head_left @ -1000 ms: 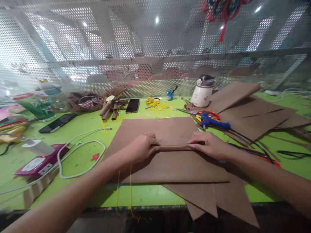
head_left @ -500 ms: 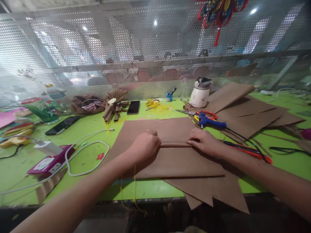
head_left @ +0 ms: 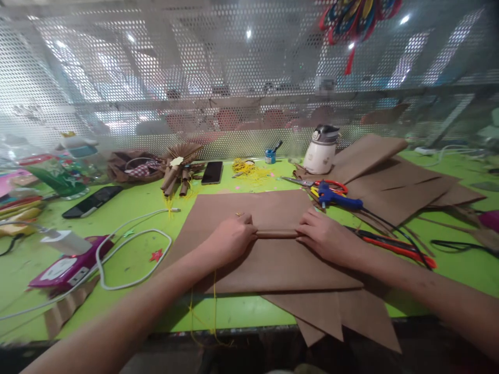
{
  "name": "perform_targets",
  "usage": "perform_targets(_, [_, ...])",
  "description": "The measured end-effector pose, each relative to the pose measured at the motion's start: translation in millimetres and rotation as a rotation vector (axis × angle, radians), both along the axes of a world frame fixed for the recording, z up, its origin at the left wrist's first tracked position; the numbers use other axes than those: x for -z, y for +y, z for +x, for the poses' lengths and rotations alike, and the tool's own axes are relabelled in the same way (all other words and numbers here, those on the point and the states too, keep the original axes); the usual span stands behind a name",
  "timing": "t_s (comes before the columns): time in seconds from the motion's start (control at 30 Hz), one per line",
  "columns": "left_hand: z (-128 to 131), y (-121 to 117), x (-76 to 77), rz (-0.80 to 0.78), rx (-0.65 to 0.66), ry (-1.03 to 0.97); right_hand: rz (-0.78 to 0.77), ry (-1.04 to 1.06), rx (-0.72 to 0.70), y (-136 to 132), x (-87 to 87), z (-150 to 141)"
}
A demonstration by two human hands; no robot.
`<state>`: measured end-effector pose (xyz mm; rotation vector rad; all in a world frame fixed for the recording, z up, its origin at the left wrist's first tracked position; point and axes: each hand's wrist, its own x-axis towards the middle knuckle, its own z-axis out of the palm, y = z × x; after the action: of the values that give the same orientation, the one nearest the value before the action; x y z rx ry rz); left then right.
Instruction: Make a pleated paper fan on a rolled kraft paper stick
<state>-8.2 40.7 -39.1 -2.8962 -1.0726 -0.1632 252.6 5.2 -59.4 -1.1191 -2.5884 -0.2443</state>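
Near the front edge of the worktop [head_left: 241, 311], we record a narrow paper strip [head_left: 276, 234] lying across a brown sheet [head_left: 273, 265]. We note left hand [head_left: 233, 236] and right hand [head_left: 323, 236] pinching the strip's opposite ends.

Through my feed I see a green desk [head_left: 249, 311] bearing brown sheets [head_left: 273, 265], some jutting past its near edge, plus two phones [head_left: 212, 173], a white cable [head_left: 170, 241], a purple power strip [head_left: 72, 267], a red star [head_left: 156, 255] and a blue pot [head_left: 270, 156].
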Motion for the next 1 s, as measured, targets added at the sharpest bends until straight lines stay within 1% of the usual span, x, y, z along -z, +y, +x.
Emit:
perform_targets(0.2, [-0.7,3.5,0.2,-0.018,0.018,-0.028,0.039,-0.209,0.013,-1.1,-2.9,-10.4])
perform_targets(0.3, [0.3,2.3,0.1,0.014,0.027,-0.010,0.044,-0.282,0.016,0.0,-4.6,-18.6])
perform_targets(0.4, [2.6,-0.5,-2.1,0.070,0.033,0.049,0.038,-0.312,0.000,6.8,-2.8,-25.1])
perform_targets(0.6, [6.5,-5.2,-10.4,0.232,0.120,0.182,0.005,-0.273,-0.037,20.7,-1.3,-22.7])
perform_targets(0.7, [6.1,-3.5,-8.1,0.287,0.156,0.194,-0.056,-0.182,-0.045,20.4,-4.2,-20.7])
perform_targets(0.8, [5.2,-1.1,-1.9,0.306,0.151,0.179,-0.090,-0.071,-0.028,17.6,-4.1,-21.5])
perform_targets(0.9, [5.0,-0.8,2.3,0.315,0.143,0.175,-0.052,-0.055,0.014,17.0,1.0,-23.9])
perform_targets(1.0, [5.1,-2.4,1.3,0.307,0.133,0.157,0.027,-0.097,0.043,19.7,7.0,-26.8])
